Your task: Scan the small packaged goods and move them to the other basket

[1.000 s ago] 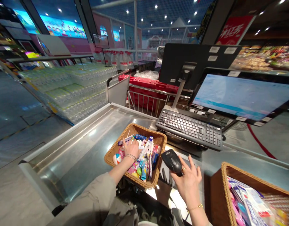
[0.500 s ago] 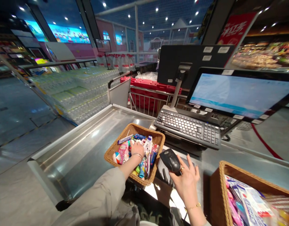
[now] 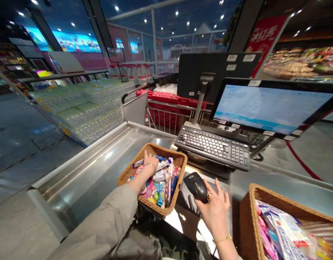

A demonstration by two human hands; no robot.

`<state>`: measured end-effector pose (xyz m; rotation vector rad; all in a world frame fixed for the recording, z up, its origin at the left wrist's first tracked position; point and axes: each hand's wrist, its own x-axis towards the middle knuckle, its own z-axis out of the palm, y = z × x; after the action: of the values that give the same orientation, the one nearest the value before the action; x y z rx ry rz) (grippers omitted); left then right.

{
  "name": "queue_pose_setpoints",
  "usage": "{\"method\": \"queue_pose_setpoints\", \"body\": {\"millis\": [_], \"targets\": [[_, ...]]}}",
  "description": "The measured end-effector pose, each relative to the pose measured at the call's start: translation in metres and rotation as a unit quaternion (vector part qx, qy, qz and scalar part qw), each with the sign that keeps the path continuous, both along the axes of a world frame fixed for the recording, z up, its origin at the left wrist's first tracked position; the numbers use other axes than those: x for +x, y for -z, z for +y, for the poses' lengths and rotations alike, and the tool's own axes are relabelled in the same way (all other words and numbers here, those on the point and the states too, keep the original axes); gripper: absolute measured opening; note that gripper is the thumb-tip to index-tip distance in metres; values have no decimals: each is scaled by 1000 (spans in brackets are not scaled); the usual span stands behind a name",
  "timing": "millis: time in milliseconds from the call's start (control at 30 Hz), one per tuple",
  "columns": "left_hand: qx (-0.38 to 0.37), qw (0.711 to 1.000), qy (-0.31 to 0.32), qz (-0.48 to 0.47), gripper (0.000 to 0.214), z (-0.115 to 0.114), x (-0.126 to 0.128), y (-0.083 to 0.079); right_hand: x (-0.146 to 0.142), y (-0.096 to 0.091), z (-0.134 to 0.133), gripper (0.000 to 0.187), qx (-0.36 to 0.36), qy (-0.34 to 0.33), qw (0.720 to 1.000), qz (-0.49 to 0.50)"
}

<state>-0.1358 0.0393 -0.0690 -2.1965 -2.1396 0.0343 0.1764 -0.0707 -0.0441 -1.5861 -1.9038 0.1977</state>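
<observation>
A woven basket (image 3: 180, 180) of small packaged goods sits on the metal counter in front of me. My left hand (image 3: 150, 159) is inside it, at its far left part, over a blue-and-white narrow packet (image 3: 138, 163). Its fingers stretch forward and look apart; the fingertips are partly lost among the packets, and no held item shows. To the right of the basket, my right hand (image 3: 213, 202) grips a black barcode scanner (image 3: 195, 185) between thumb and forefinger, the other fingers spread. The scanner's head points toward the basket.
A second woven basket (image 3: 253, 216) with packets stands at the lower right. Behind the scanner is a keyboard (image 3: 213, 148) below a lit screen (image 3: 269, 108). A metal-rimmed counter (image 3: 101, 162) extends left, beside stacked bottled drinks (image 3: 85, 104).
My left hand has moved up and left inside the basket, uncovering packets in the middle. My right hand keeps the scanner in nearly the same place. The view has shifted slightly.
</observation>
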Motion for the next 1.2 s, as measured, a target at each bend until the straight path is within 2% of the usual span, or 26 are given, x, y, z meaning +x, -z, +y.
{"method": "queue_pose_setpoints", "body": {"millis": [167, 333, 433, 567, 700, 900, 1067, 1200], "targets": [[-16, 999, 6, 44, 19, -6, -9, 2, 1, 1, 0, 18, 1, -5, 1000, -3], [-4, 999, -8, 52, 32, -29, -9, 17, 1, 2, 1, 18, 4, 1, 1000, 3], [-10, 998, -6, 55, 32, -38, -8, 22, -2, 2, 2, 19, 0, -1, 1000, 10], [-12, 998, 13, 62, 26, -41, -7, 24, -7, 1, 4, 19, -4, -6, 1000, 13], [-5, 997, 34, 72, 30, -40, -5, 22, -7, -1, 4, 18, 0, -3, 1000, 12], [25, 994, 66, 79, 35, -41, -1, 9, -3, -6, 2, 21, 13, 11, 1000, 3], [57, 993, 80, 60, 23, -48, 2, -16, -1, -11, -1, 22, 12, 22, 1000, 2], [89, 990, 104, 35, 23, -52, 11, -37, -3, -16, -4, 20, 13, 26, 1000, 2]]}}
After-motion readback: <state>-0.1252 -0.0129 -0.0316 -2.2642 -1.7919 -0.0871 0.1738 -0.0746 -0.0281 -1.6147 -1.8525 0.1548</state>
